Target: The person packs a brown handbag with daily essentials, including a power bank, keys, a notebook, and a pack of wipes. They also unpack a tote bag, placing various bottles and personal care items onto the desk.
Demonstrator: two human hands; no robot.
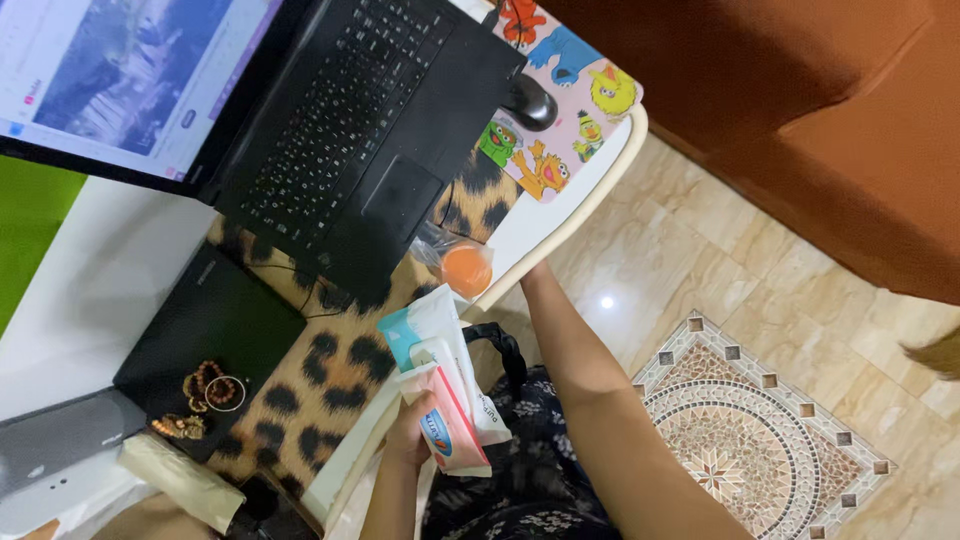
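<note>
The left hand (pixel 412 430) is closed around two soft wipe packs (pixel 445 385), a white-and-teal one behind a pink-and-white one, holding them just off the edge of the counter (pixel 575 215), below the black laptop (pixel 330 130). The right hand (pixel 470 272) reaches up to that edge and is mostly hidden behind a small plastic bag with an orange round thing (pixel 466 268); its grip cannot be told. Left of the packs lie a leopard-print cloth (pixel 330 370), a closed black notebook computer (pixel 210 320) and beaded bracelets (pixel 213 386).
</note>
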